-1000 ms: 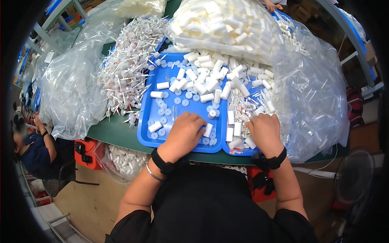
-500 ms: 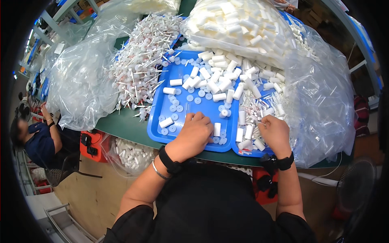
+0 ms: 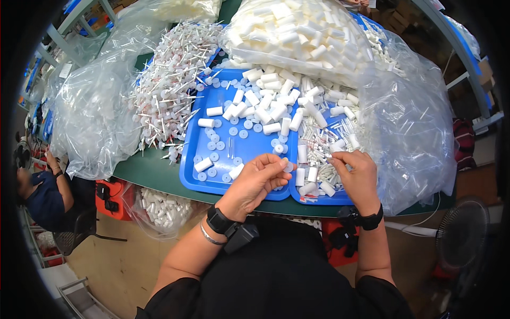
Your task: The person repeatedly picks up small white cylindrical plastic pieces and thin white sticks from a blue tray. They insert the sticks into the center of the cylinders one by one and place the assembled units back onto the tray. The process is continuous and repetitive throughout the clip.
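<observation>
My left hand [image 3: 251,187] is raised over the near right part of the left blue tray [image 3: 220,139], pinching a small translucent disc [image 3: 288,166] between thumb and fingertips. Over the right blue tray [image 3: 340,200], my right hand [image 3: 361,178] is closed in a pinch. What its fingertips hold is too small to make out. White foam-like cylinders [image 3: 263,115] and loose translucent discs [image 3: 243,134] lie in the left tray, with a few thin clear sticks [image 3: 230,148]. Beneath my right fingertips, the right tray holds more cylinders [image 3: 312,174] and a heap of thin white sticks [image 3: 319,144].
A heap of white sticks with discs on them [image 3: 167,87] is left of the trays. Beyond stands a clear bag of white cylinders [image 3: 303,37]. Crumpled plastic bags [image 3: 411,122] flank the green table [image 3: 151,169]. A person [image 3: 45,189] sits far left; a fan [image 3: 463,234] stands right.
My left hand has lifted from the left tray and turned, now showing a disc in its fingers. My right hand stays in a pinch over the right tray. The whole view has shifted slightly.
</observation>
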The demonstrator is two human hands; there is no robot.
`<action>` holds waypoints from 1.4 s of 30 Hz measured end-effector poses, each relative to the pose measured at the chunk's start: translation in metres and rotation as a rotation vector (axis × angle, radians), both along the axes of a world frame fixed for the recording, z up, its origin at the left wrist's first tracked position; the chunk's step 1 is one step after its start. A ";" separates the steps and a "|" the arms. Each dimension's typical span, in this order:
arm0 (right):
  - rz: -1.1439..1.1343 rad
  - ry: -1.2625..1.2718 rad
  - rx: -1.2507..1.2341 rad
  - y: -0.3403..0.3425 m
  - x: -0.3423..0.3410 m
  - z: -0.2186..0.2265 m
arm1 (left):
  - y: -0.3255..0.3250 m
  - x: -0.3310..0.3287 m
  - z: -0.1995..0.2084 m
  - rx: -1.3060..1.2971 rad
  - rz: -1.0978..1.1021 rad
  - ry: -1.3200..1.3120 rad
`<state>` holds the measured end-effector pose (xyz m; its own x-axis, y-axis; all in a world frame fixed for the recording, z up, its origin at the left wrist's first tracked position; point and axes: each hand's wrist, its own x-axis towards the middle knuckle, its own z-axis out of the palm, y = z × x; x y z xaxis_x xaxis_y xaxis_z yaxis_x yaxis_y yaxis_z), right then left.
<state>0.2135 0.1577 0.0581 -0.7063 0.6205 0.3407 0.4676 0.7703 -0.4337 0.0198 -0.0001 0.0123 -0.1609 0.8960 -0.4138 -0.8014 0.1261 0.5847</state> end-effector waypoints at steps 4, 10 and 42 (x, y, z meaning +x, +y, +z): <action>0.048 0.003 0.033 -0.002 0.000 0.005 | 0.002 0.008 -0.003 0.012 0.003 -0.124; 0.297 -0.024 0.192 -0.022 -0.008 0.026 | 0.007 0.014 0.005 0.020 -0.025 -0.236; 0.159 0.054 -0.631 -0.047 -0.020 0.002 | 0.003 0.041 -0.018 0.171 0.037 -0.226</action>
